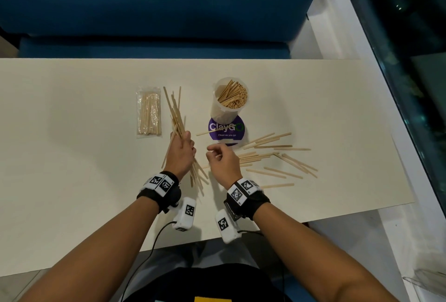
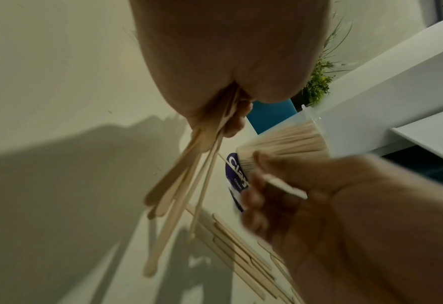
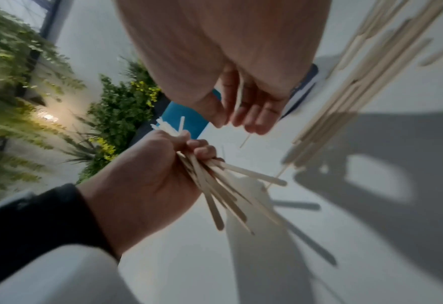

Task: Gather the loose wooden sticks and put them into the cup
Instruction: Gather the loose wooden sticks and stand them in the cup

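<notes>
My left hand (image 1: 181,148) grips a bundle of wooden sticks (image 1: 175,111) that fans out above and below the fist; the bundle (image 3: 223,189) also shows in the right wrist view. Just to its right, my right hand (image 1: 217,154) has curled fingers, and thumb and fingers pinch a single thin stick (image 3: 241,96). Behind the hands a clear plastic cup (image 1: 218,111), packed with sticks, stands upright on a purple round mat (image 1: 226,131). Several loose sticks (image 1: 272,146) lie scattered on the table to the right of my right hand. One stick lies across the mat's left edge.
A sealed clear packet of sticks (image 1: 149,112) lies left of the bundle. The cream table (image 1: 72,120) ends at a white ledge and dark glass on the right. A blue bench (image 1: 144,12) runs behind the far edge.
</notes>
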A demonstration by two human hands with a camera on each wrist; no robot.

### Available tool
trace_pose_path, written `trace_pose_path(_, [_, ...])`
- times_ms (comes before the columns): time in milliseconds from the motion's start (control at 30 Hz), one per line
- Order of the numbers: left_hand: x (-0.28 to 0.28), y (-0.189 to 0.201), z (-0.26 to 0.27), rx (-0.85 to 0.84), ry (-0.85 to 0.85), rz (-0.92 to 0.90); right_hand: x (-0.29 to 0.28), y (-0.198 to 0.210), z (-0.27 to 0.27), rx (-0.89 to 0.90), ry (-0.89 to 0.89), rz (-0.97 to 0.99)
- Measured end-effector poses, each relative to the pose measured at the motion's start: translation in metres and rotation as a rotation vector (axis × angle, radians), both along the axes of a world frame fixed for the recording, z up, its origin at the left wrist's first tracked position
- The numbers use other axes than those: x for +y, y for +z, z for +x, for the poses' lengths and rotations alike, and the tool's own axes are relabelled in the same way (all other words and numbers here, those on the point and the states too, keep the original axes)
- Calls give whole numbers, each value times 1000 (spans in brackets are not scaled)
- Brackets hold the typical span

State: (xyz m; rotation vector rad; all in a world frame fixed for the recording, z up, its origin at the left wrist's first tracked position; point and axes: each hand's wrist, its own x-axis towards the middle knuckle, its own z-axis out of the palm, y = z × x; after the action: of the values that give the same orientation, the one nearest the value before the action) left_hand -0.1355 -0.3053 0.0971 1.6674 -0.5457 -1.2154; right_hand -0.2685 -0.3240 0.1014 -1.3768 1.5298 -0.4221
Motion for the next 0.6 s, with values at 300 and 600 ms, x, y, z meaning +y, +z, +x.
trace_pose_path(300, [0,7,-14,25,78,-49,14,11,2,-560,-109,933])
trace_pose_path(600, [-4,14,-4,-207,274,-65,4,19,12,-480,-223,1024])
